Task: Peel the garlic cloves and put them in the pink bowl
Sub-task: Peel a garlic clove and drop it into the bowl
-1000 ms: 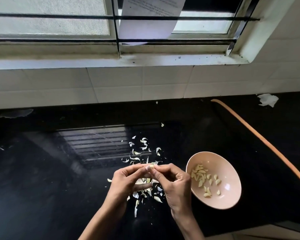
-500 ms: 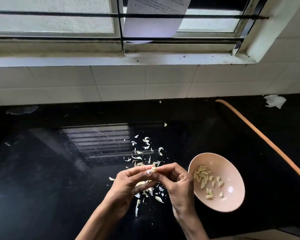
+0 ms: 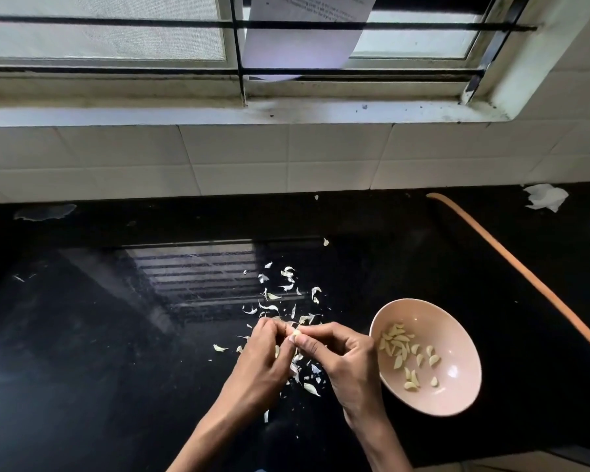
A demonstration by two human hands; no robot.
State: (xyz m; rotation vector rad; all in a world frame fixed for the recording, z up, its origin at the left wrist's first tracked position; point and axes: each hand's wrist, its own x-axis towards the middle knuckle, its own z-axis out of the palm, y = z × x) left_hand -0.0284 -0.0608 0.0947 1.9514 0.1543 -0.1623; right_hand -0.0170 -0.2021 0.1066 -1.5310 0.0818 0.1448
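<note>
Garlic clove (image 3: 296,333): small, pale, pinched between the fingertips of both hands, held just above the desk (image 3: 82,335) and left of the pink bowl (image 3: 457,396). Too small to tell how much skin is on it.

Left hand (image 3: 264,356): fingers curled, tips pinching the clove from the left. Right hand (image 3: 341,359): thumb and forefinger pinching the same clove from the right, other fingers curled under. Both are grasping it, neither is free.

Pink bowl: sits on the desk just beside the right hand. Holds a loose scatter of peeled cloves (image 3: 402,349), mostly on its left side, with much of the bottom bare.

Skins (image 3: 286,294): many thin white flakes strewn on the dark desk under and beyond the hands, none in the bowl.

Progress, as a judgement: well under way. A fair batch is peeled and in the bowl, and one clove is in hand, mid-peel. No pile of unpeeled cloves shows; any may be hidden under the hands, so what is left cannot be told.

Further out: an orange hose (image 3: 525,281) runs across the right of the desk, and crumpled paper (image 3: 545,197) lies by the tiled wall.
</note>
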